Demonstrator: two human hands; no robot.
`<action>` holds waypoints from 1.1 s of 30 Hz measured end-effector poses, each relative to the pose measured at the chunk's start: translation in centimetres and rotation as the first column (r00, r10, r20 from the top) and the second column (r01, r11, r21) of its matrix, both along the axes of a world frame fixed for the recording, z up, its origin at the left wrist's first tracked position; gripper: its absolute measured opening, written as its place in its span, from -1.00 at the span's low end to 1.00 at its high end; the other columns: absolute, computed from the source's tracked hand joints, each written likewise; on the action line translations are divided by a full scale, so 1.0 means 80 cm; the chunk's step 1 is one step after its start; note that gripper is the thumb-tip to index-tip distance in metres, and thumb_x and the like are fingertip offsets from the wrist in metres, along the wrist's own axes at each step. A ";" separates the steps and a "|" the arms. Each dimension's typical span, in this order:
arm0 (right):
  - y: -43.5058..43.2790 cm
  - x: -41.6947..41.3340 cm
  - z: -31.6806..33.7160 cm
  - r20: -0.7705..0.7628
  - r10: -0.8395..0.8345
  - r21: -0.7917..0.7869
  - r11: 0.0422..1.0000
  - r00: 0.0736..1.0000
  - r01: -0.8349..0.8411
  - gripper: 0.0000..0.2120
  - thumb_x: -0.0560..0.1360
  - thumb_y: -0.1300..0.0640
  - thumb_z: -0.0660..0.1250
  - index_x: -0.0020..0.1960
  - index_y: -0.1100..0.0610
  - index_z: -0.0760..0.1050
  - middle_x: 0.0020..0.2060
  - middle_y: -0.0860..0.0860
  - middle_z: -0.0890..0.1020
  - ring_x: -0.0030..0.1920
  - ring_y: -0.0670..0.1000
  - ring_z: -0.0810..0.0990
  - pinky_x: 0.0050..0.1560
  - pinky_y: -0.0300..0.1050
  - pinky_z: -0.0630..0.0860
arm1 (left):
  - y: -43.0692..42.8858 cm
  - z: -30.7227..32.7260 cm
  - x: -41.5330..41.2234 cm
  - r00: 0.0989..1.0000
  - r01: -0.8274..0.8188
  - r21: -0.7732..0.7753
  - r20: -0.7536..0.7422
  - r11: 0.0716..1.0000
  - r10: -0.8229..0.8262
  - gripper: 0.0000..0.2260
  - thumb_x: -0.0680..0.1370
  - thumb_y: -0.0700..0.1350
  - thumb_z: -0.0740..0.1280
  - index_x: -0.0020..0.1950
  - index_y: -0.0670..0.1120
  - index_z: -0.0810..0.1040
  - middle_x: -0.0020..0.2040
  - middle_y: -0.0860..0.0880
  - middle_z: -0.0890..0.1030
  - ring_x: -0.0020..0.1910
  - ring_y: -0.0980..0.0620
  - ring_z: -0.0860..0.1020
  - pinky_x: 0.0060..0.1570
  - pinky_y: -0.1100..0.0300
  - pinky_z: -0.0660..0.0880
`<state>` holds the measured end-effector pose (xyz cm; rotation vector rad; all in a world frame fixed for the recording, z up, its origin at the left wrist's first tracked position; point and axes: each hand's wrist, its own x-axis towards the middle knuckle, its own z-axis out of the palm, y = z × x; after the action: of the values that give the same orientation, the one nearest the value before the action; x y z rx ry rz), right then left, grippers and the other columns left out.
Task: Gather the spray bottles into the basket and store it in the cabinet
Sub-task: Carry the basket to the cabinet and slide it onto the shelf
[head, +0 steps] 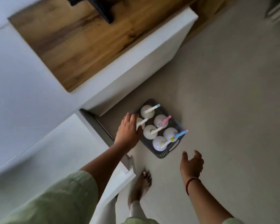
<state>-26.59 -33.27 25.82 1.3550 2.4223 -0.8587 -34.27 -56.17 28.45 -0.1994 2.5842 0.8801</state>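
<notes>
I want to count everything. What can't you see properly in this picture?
Head view only:
- Left hand covers most of one spray bottle, so whether its fingers grip it is unclear.
- Cabinet inside: hidden by its open door and the viewing angle.
- Bottle labels: too small and blurred.
- Dark object on the wooden top: cut off by the top edge.

You are looking down at a pale grey floor (225,94), smooth and plain. A dark perforated basket (168,151) sits directly on it, just in front of the white cabinet (136,65), which stands on the same floor and has a wood-grain top. On the near side of the basket, a little apart from it, your bare foot (140,185) rests on the floor, toes pointing toward the basket.
</notes>
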 end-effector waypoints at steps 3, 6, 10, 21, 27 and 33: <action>0.020 0.008 -0.047 0.090 -0.152 -0.056 0.986 0.984 0.157 -0.46 0.51 0.08 0.32 0.40 0.26 0.27 0.35 0.33 0.33 0.29 0.38 0.38 0.33 0.21 0.29 | 0.005 -0.055 -0.032 0.993 -0.009 -0.036 0.116 0.999 0.013 -0.57 0.56 -0.09 0.21 0.42 -0.10 0.28 0.35 -0.17 0.40 0.35 -0.16 0.39 0.31 -0.03 0.37; 0.030 0.018 -0.111 0.092 -0.184 -0.113 0.975 0.979 0.193 -0.47 0.51 0.11 0.32 0.39 0.30 0.27 0.34 0.36 0.33 0.31 0.34 0.36 0.34 0.16 0.29 | 0.008 -0.130 -0.064 0.967 -0.147 0.027 0.212 0.989 0.138 -0.64 0.56 -0.14 0.23 0.36 -0.13 0.36 0.27 -0.20 0.51 0.23 -0.20 0.50 0.16 0.05 0.42; 0.040 0.005 -0.199 0.060 -0.215 -0.181 0.958 0.975 0.223 -0.49 0.52 0.15 0.31 0.39 0.32 0.27 0.33 0.35 0.35 0.33 0.28 0.37 0.33 0.03 0.28 | 0.020 -0.219 -0.101 0.986 -0.159 0.012 0.057 0.987 0.158 -0.68 0.53 -0.20 0.28 0.28 -0.23 0.44 0.18 -0.28 0.55 0.09 -0.23 0.53 0.06 0.09 0.34; 0.064 -0.041 -0.351 0.120 -0.315 -0.329 0.882 0.941 0.337 -0.59 0.51 0.16 0.25 0.34 0.20 0.32 0.26 0.24 0.50 0.21 0.27 0.51 0.26 0.22 0.44 | 0.001 -0.388 -0.141 0.979 -0.011 -0.199 0.196 0.980 0.050 -0.53 0.60 -0.18 0.18 0.47 -0.31 0.18 0.38 -0.37 0.37 0.36 -0.32 0.36 0.33 0.00 0.29; 0.074 -0.039 -0.363 0.102 -0.162 -0.254 0.950 0.981 0.183 -0.72 0.52 0.25 0.17 0.22 0.18 0.44 0.21 0.24 0.54 0.15 0.32 0.56 0.18 0.23 0.50 | 0.008 -0.394 -0.147 0.984 0.090 -0.216 0.172 0.972 -0.053 -0.72 0.56 -0.04 0.26 0.15 -0.20 0.51 0.13 -0.27 0.60 0.15 -0.27 0.54 0.10 0.02 0.44; 0.084 -0.039 -0.323 0.082 -0.098 -0.119 0.987 0.992 0.107 -0.74 0.54 0.26 0.16 0.20 0.24 0.47 0.19 0.26 0.56 0.22 0.28 0.51 0.22 0.07 0.44 | 0.013 -0.373 -0.140 0.981 0.078 -0.225 0.191 0.971 -0.035 -0.75 0.50 -0.10 0.31 0.15 -0.14 0.53 0.14 -0.23 0.60 0.16 -0.26 0.54 0.14 0.01 0.44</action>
<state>-29.70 -26.54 -0.04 1.4493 2.2209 -0.9466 -45.49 -55.12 -1.35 -0.2588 2.4973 0.5115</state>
